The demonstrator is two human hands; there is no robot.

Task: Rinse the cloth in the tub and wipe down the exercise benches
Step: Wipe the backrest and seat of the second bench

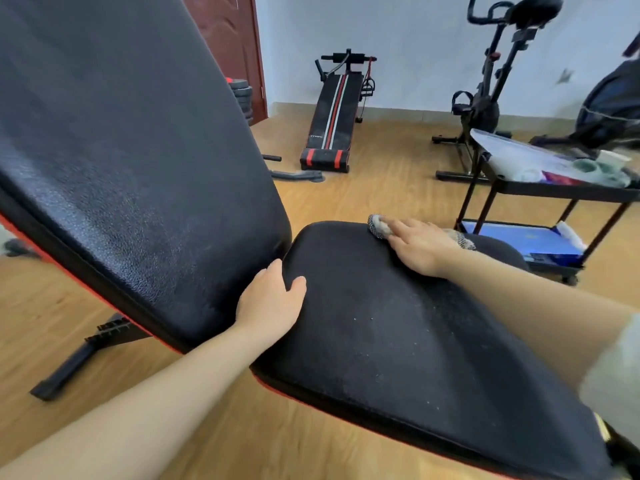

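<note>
A black padded exercise bench fills the view: its seat pad [398, 341] lies in front of me and its raised backrest [121, 150] tilts up at the left. My right hand [419, 244] lies flat on the far edge of the seat, pressing a grey patterned cloth [377, 226] against the pad; the cloth shows on both sides of the hand. My left hand [270, 303] rests on the seat's left edge, at the gap below the backrest, fingers curled over the rim. A second black bench with red and white stripes [332, 116] stands by the far wall. No tub is in view.
A black cart [554, 192] with cups and clutter stands right of the bench, a blue box [526, 240] on its lower shelf. An exercise bike [485, 98] is behind it. Weight plates [242, 95] are stacked by a dark red door [228, 39]. The floor is wood.
</note>
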